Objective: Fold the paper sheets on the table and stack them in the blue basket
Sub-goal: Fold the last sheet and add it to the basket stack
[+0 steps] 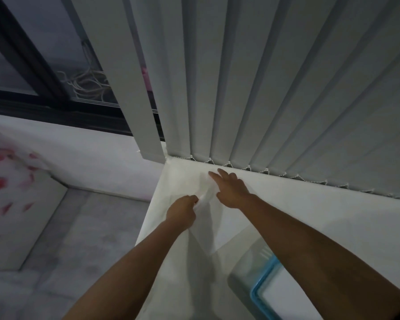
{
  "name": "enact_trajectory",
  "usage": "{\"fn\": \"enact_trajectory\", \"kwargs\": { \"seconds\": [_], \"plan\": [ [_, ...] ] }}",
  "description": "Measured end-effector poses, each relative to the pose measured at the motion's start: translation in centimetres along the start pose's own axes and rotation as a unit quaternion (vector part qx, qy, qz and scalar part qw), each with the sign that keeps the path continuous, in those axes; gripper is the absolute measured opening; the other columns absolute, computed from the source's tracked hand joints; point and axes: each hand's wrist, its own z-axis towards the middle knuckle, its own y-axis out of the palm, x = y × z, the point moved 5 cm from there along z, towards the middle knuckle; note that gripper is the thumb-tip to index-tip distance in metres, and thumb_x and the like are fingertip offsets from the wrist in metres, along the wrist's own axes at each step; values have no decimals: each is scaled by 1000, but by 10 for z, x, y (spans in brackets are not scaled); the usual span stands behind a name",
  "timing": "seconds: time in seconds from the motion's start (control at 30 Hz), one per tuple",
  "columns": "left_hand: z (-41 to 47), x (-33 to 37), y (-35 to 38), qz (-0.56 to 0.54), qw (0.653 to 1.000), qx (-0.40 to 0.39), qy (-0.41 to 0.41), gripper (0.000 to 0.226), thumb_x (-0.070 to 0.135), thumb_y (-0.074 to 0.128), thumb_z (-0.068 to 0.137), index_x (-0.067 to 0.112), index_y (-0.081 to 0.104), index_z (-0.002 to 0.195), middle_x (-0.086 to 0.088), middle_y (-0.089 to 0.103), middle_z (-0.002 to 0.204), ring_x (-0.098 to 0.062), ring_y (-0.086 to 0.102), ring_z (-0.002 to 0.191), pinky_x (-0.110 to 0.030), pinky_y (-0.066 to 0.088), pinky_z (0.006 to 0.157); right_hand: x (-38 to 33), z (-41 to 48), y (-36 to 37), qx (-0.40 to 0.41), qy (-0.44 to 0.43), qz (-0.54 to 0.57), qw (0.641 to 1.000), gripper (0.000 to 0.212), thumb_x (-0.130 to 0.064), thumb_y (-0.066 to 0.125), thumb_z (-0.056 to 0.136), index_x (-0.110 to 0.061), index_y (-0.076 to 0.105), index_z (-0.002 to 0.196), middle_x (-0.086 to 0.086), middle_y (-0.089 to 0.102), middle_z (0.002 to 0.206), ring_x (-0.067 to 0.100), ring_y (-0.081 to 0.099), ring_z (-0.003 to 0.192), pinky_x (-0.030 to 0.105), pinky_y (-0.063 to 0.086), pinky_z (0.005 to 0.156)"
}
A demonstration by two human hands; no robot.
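Note:
A white paper sheet (208, 225) lies on the white table (321, 211) near its far left corner, hard to tell apart from the tabletop. My left hand (183, 212) is closed on the sheet's raised, crumpled edge. My right hand (229, 189) rests flat on the paper just beyond, fingers spread toward the blinds. The blue basket (264, 277) sits at the lower right, with only its rim corner showing under my right forearm and something white inside it.
Grey vertical blinds (275, 88) hang along the table's far edge. A dark window frame (32, 93) is at the upper left. Left of the table, lower down, lie a grey floor (79, 239) and a white cloth with red flowers (7, 192).

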Motion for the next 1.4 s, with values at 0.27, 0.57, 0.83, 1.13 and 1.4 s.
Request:
{"fn": "enact_trajectory", "kwargs": {
  "seconds": [0.27,0.57,0.83,1.13,1.4],
  "plan": [
    [-23,11,-22,27,995,46,88,21,18,55,83,14,61,102,-5,62,105,-25,55,101,-33,46,80,3,-24,-17,58,-71,-26,995,19,-20,47,88,-19,61,100,7,67,99,27,54,102,34,35,81],
    [-64,7,27,9,993,-44,113,55,60,57,80,27,52,123,7,44,141,-17,40,129,-31,34,107,42,-98,29,20,-82,-71,994,38,-19,49,87,-29,62,121,-7,62,126,20,45,126,33,15,113],
    [-35,19,21,-74,995,-47,-53,48,27,61,86,13,43,128,-12,58,122,-29,60,108,-37,49,91,28,-128,51,-24,21,-103,994,49,-23,35,96,-28,38,145,-5,30,156,23,21,144,48,1,118],
    [-58,31,11,-312,939,-87,-114,15,15,71,80,7,60,76,-11,61,86,-23,57,75,-27,45,65,-9,-181,28,151,128,129,972,30,-30,43,94,-23,66,113,-2,65,117,21,54,111,36,44,93],
    [-122,68,19,-656,736,-137,-90,26,9,58,91,4,61,116,-14,68,114,-28,65,98,-35,56,83,-30,-246,49,158,305,606,718,39,-46,56,90,-10,69,86,1,68,77,16,57,63,28,47,61]
  ]
}}
